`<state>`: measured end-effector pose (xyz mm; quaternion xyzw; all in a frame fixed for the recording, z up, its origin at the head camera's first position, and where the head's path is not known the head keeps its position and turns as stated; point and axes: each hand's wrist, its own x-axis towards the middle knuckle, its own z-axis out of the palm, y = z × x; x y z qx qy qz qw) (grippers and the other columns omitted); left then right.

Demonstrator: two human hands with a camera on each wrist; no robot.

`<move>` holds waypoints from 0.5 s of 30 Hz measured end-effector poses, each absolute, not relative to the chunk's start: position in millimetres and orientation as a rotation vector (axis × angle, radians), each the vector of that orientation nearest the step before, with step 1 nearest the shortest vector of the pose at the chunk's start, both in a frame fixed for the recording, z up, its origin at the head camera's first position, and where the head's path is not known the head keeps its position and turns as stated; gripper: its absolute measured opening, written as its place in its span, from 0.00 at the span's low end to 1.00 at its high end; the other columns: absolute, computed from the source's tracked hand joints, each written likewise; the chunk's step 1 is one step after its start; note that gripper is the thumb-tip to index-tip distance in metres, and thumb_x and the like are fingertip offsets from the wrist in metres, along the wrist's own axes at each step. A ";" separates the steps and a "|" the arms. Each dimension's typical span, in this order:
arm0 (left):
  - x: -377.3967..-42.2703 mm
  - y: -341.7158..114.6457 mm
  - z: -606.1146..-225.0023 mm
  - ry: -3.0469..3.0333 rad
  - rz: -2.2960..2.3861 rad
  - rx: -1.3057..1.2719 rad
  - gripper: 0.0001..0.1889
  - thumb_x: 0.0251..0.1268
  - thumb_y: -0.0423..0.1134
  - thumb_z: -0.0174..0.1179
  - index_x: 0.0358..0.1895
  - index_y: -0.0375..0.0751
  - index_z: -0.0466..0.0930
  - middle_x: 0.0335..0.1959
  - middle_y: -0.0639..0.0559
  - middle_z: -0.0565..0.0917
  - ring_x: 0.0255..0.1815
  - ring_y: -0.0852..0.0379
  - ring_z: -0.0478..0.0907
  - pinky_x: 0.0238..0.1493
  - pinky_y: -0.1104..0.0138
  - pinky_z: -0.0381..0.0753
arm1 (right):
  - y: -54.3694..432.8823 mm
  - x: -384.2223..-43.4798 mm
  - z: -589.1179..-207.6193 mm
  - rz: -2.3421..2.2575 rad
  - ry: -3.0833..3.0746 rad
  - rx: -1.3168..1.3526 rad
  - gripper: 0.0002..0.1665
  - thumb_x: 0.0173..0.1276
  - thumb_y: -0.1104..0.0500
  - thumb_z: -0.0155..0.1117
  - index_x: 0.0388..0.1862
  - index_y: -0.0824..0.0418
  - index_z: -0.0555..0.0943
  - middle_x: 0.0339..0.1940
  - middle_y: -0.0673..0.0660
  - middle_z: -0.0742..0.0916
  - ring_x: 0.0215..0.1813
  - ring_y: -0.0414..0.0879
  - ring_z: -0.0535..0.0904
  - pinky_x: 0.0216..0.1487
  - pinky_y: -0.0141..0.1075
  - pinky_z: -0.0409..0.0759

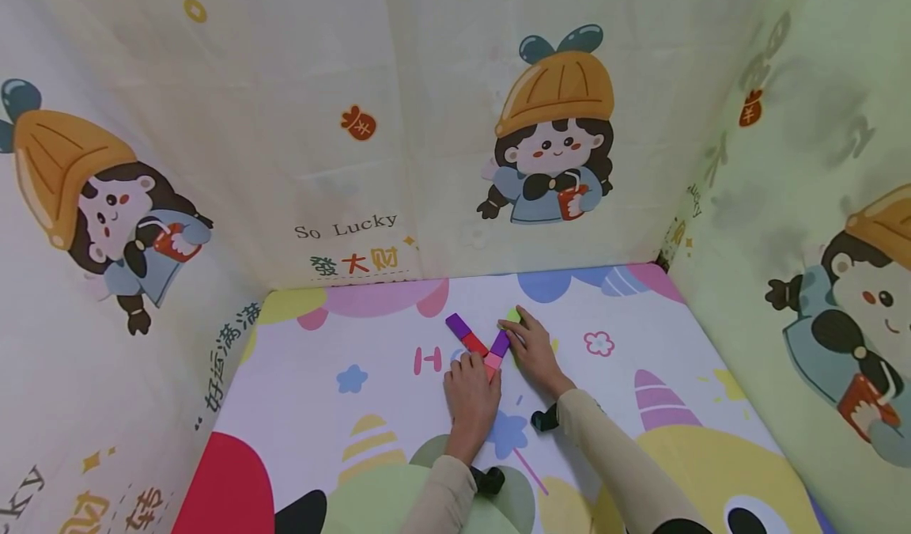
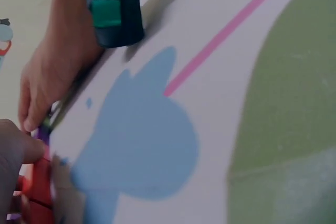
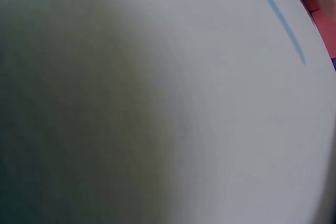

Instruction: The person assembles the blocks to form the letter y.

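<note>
Colored blocks lie end to end in a V on the printed mat. The left branch shows a purple block [image 1: 459,326] and a red block [image 1: 474,345]. Along the right branch are a green block [image 1: 514,314], a purple block [image 1: 500,343] and a pink block [image 1: 492,361]. My left hand [image 1: 471,395] covers the point of the V, its fingers curled over a red block [image 2: 41,179] there. My right hand [image 1: 534,354] pinches the green block at the far end of the right branch between thumb and forefinger. The right wrist view catches only a corner pink block [image 3: 326,27].
Cloth walls with cartoon figures enclose the mat [image 1: 285,391] at the back, left and right. A black wrist strap piece [image 1: 545,418] hangs by the right wrist, another strap piece [image 1: 489,481] by the left.
</note>
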<state>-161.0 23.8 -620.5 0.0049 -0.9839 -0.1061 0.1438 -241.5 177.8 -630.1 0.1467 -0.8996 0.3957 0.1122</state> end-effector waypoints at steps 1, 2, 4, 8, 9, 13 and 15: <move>-159.7 23.2 -619.4 -2.851 -0.329 0.018 0.28 0.68 0.61 0.66 0.56 0.41 0.80 0.50 0.44 0.84 0.49 0.46 0.80 0.49 0.53 0.81 | 177.7 -241.4 -630.1 1.163 -2.641 0.432 0.19 0.79 0.61 0.60 0.65 0.58 0.84 0.81 0.71 0.69 0.81 0.70 0.63 0.79 0.66 0.59; -158.1 22.2 -618.3 -2.864 -0.357 0.023 0.28 0.68 0.61 0.66 0.57 0.41 0.80 0.50 0.43 0.84 0.50 0.45 0.80 0.50 0.53 0.81 | 177.6 -241.5 -630.2 1.167 -2.636 0.434 0.19 0.79 0.61 0.60 0.65 0.58 0.84 0.81 0.71 0.69 0.81 0.70 0.64 0.79 0.66 0.59; -155.0 18.6 -616.7 -2.872 -0.418 0.038 0.29 0.67 0.60 0.66 0.58 0.40 0.80 0.50 0.43 0.84 0.50 0.45 0.80 0.51 0.51 0.81 | 177.3 -241.7 -630.5 1.171 -2.634 0.433 0.19 0.79 0.61 0.60 0.66 0.58 0.84 0.80 0.71 0.69 0.81 0.71 0.64 0.79 0.66 0.60; -154.1 6.1 -618.6 -2.839 -0.576 0.068 0.25 0.68 0.57 0.66 0.55 0.41 0.80 0.48 0.45 0.83 0.49 0.45 0.79 0.50 0.50 0.79 | 176.9 -242.5 -631.5 1.176 -2.630 0.428 0.20 0.79 0.61 0.60 0.66 0.59 0.83 0.80 0.71 0.69 0.81 0.71 0.64 0.79 0.67 0.60; -156.0 2.0 -618.8 -2.822 -0.618 0.066 0.23 0.69 0.56 0.66 0.54 0.42 0.80 0.48 0.45 0.83 0.49 0.45 0.78 0.49 0.50 0.78 | 176.8 -242.5 -631.6 1.176 -2.628 0.429 0.20 0.79 0.61 0.60 0.66 0.59 0.83 0.80 0.71 0.69 0.81 0.71 0.64 0.78 0.67 0.60; -169.2 -15.3 -615.7 -2.785 -0.738 0.021 0.21 0.71 0.53 0.64 0.57 0.44 0.79 0.54 0.45 0.81 0.55 0.45 0.76 0.53 0.50 0.77 | 176.9 -242.0 -631.5 1.180 -2.620 0.428 0.20 0.79 0.62 0.59 0.66 0.60 0.83 0.80 0.71 0.69 0.81 0.71 0.64 0.78 0.67 0.60; -178.2 -24.1 -612.4 -2.765 -0.779 -0.031 0.22 0.72 0.51 0.65 0.61 0.44 0.79 0.59 0.43 0.79 0.61 0.44 0.74 0.58 0.48 0.76 | 177.0 -241.3 -631.0 1.186 -2.622 0.428 0.20 0.79 0.63 0.59 0.67 0.60 0.82 0.81 0.71 0.69 0.81 0.71 0.64 0.78 0.67 0.60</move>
